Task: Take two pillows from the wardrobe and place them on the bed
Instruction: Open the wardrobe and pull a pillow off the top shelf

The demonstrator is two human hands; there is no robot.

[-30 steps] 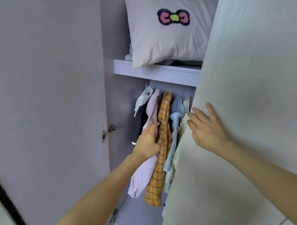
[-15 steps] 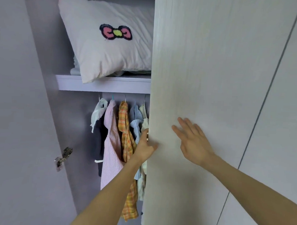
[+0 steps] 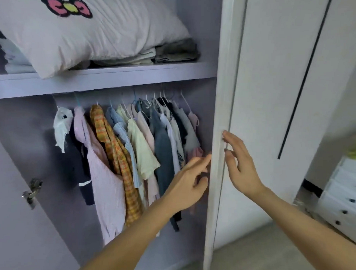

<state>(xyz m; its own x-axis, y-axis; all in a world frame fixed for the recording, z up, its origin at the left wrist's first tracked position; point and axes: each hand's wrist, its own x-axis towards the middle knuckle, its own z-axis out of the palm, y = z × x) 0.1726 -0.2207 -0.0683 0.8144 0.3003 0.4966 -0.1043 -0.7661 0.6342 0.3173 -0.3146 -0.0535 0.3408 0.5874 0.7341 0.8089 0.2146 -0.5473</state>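
Note:
A white pillow with a pink and yellow bow sewn on it lies on the wardrobe's upper shelf, resting on folded linen. The right wardrobe door stands swung wide, seen almost edge-on. My left hand is just inside that door's edge, fingers loosely curled and touching it. My right hand lies flat against the door's outer face, fingers spread. Neither hand holds anything. A second pillow is not visible.
Several shirts and dresses on hangers fill the rail below the shelf. The left door with a metal hinge is at the left. A white chest of drawers stands at the right, past a further closed door.
The right door has swung wide, exposing the full clothes rail and more of the shelf. Both hands followed its edge rightwards; the view shifted left and closer.

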